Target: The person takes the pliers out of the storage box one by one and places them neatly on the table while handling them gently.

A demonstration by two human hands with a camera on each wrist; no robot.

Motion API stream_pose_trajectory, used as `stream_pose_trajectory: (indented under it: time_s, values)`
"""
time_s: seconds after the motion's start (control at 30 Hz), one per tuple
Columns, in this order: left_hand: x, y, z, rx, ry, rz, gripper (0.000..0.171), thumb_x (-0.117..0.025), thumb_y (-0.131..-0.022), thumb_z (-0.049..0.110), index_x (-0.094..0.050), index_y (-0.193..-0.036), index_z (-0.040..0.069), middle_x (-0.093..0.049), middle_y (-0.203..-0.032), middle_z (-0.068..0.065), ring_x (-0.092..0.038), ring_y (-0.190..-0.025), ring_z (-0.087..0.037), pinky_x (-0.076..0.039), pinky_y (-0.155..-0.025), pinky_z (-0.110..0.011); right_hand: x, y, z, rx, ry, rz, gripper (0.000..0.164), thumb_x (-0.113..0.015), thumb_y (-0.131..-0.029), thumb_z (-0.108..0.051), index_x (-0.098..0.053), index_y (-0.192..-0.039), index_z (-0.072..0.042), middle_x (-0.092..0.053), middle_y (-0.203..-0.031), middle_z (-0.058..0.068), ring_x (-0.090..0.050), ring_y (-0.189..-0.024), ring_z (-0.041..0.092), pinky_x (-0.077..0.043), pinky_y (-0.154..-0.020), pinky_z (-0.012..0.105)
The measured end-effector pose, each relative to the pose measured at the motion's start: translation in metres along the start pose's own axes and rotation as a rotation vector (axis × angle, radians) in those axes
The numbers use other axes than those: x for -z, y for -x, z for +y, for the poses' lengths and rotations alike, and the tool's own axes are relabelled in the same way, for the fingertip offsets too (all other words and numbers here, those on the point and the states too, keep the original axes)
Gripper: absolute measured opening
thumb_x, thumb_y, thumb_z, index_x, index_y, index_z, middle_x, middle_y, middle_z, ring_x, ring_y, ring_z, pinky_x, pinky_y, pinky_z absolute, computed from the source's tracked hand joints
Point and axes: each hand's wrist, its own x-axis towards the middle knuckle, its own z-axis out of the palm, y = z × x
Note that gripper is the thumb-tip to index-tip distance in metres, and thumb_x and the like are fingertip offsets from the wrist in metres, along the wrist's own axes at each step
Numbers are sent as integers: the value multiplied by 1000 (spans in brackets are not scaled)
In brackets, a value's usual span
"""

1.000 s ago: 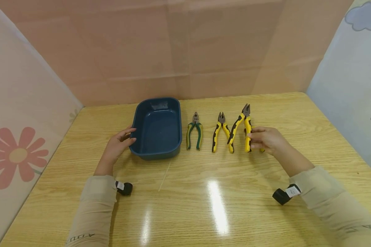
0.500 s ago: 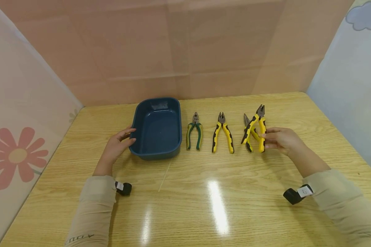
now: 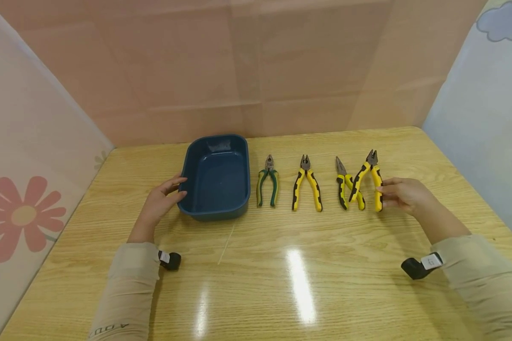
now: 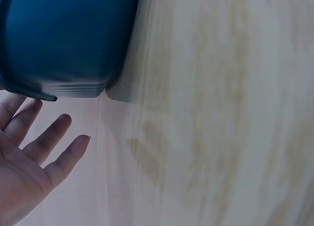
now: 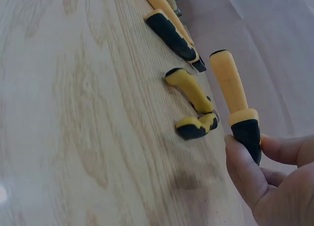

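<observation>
My right hand (image 3: 409,195) pinches one handle of the yellow-and-black combination pliers (image 3: 377,182), whose handles are spread. In the right wrist view, thumb and fingers hold the black-and-yellow handle (image 5: 247,138) above the table. Just left of these pliers lie yellow-and-black long-nose pliers (image 3: 341,182), overlapped by the held pair's handle in the head view. My left hand (image 3: 161,203) touches the left rim of a dark blue plastic tub (image 3: 215,215). Its fingers are extended in the left wrist view, fingertips right at the tub's rim (image 4: 29,92).
Between tub and long-nose pliers lie green-handled pliers (image 3: 275,179) and another yellow-and-black combination pliers (image 3: 306,169). All rest on a wooden table (image 3: 256,274) with a pink-brown backdrop (image 3: 256,71) behind. Patterned panels stand at left and right.
My right hand has carried the combination pliers rightward, past the long-nose pliers, which now show almost wholly. The left hand and tub have stayed in place.
</observation>
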Motion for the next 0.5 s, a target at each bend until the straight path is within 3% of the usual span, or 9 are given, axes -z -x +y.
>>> stream_pose_trajectory:
  time_s: [0.4,0.5]
  values:
    - [0,-1,0,7,19,-1,49,-53,-86,27,-40,-130,11,-21,-141,3,-25,-123,-29,-30,-92,-48,16,-1,4,-20,68,-26,77,-55,-85,-12,1,-131,14,-52,-79,-7,-57,-71,6,-49,-68,27]
    - [0,-1,0,4,15,1,49,-53,-86,26,-40,-130,11,-21,-141,2,-25,-123,-29,-30,-92,-48,21,-3,5,-25,83,-33,78,-54,-85,-12,4,-130,15,-50,-94,9,-56,-71,4,-49,-70,28]
